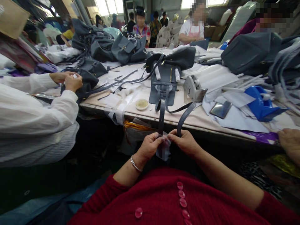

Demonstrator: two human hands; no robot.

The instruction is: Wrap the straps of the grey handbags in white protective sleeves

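A grey-blue handbag (167, 79) lies on the worktable (199, 118) in front of me, its long strap (161, 115) hanging over the near edge in a loop. My left hand (150, 145) is closed on one end of the strap loop just below the table edge. My right hand (185, 142) pinches the other side of the loop. Between both hands hangs a piece of clear plastic film (164, 150), held against the strap. A silver bangle circles my left wrist.
A small dish of glue (142, 104) sits at the table edge. A phone (220, 109), a blue plastic piece (262, 106) and white paper lie right. A white-sleeved co-worker's hands (67, 79) work on a bag at left. Another person's hand (290, 143) rests at right.
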